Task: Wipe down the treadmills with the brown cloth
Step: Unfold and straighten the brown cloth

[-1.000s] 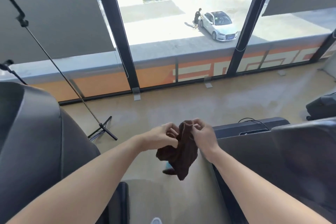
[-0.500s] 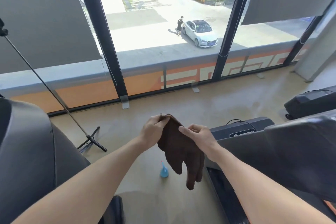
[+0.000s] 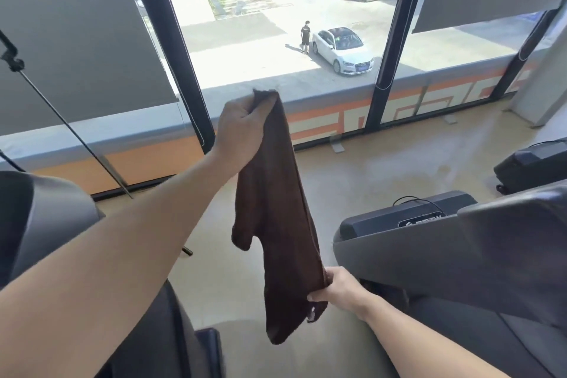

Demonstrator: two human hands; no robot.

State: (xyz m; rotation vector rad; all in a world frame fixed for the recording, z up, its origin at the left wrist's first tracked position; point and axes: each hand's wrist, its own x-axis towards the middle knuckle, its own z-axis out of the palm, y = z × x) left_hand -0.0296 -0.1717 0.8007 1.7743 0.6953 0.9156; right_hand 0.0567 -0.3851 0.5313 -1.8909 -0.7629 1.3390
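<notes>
The brown cloth (image 3: 276, 212) hangs stretched out in the air in front of me. My left hand (image 3: 242, 126) grips its top corner, raised high against the window. My right hand (image 3: 336, 287) pinches the cloth's right edge low down, beside the dark grey treadmill console (image 3: 478, 248) on my right. The lower end of the cloth dangles free below my right hand. A second grey treadmill (image 3: 46, 224) rises at my left, partly hidden by my left forearm.
A thin black stand pole (image 3: 70, 129) slants across the left, its foot on the beige floor (image 3: 368, 172). Floor-to-ceiling windows with black frames (image 3: 171, 49) face me. Another treadmill's black front housing (image 3: 530, 163) lies at the far right.
The bunched cloth has been pulled open lengthwise. My left hand rose with the top corner while my right hand slid down the edge to the lower right. The view shifted right.
</notes>
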